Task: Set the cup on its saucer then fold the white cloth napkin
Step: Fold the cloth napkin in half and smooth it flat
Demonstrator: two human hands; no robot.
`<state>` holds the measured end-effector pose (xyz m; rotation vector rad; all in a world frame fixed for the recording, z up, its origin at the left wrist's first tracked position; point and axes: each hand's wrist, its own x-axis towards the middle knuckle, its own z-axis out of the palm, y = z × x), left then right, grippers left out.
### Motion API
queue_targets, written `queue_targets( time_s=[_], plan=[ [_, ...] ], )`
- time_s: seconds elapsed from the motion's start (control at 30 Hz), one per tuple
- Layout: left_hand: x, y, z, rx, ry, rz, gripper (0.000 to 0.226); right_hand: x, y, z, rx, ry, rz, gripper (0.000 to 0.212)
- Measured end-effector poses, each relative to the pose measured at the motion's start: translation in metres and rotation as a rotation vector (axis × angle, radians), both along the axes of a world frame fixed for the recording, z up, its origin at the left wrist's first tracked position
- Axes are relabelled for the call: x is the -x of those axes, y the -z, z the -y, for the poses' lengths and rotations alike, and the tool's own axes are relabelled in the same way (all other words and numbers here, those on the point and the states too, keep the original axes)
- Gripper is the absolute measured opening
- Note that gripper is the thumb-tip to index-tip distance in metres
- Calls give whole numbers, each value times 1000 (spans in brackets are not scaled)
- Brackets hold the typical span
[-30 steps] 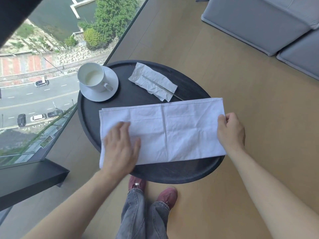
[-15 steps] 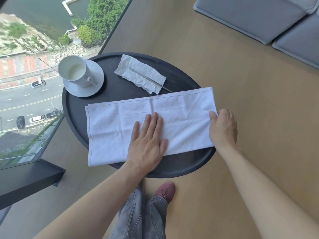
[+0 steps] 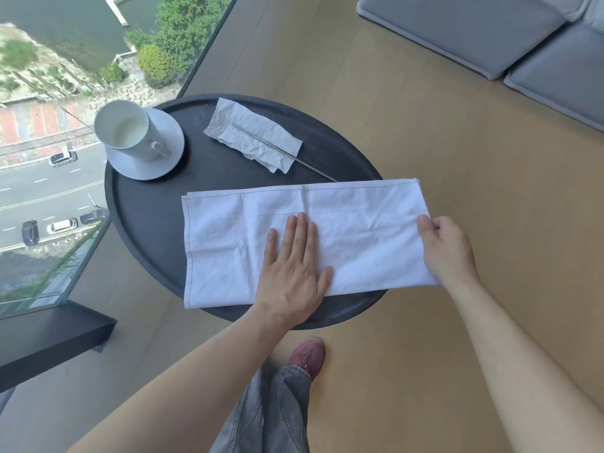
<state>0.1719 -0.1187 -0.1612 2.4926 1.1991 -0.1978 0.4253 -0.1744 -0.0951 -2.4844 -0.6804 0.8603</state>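
White glazed ceramic cup [image 3: 125, 132] stands upright on its round white saucer [image 3: 153, 165] at ten o'clock on the round black bench [image 3: 143, 237], handle toward the centre; that part of the task reads as done. The white cloth napkin [image 3: 359, 230] lies as a long band across the bench's six o'clock half, its right end overhanging the rim. The left hand [image 3: 292, 273] lies flat, fingers spread, palm down at the band's middle, apparently to pin the cloth and mark the next crease. The right hand [image 3: 447, 246] has the three o'clock end pinched between thumb and fingers, presumably ready to carry it across. A crumpled white paper wrapper [image 3: 251, 135] with a thin metal rod [image 3: 313, 166] sits at twelve o'clock, clear of the fold.
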Motion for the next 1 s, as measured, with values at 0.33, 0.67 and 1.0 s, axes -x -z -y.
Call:
queue_targets(
  time_s=[0.33, 0.67, 1.0],
  plan=[
    [-22, -88, -48, 640, -527, 667, 41, 65, -105, -21, -345, -192, -290, 38],
    [34, -95, -122, 723, -807, 764, 34, 213, -65, -33, -394, -427, 31, 39],
    [116, -53, -128, 510, -871, 565, 20, 293, -10, -18, -378, -612, 285, 21]
  ],
)
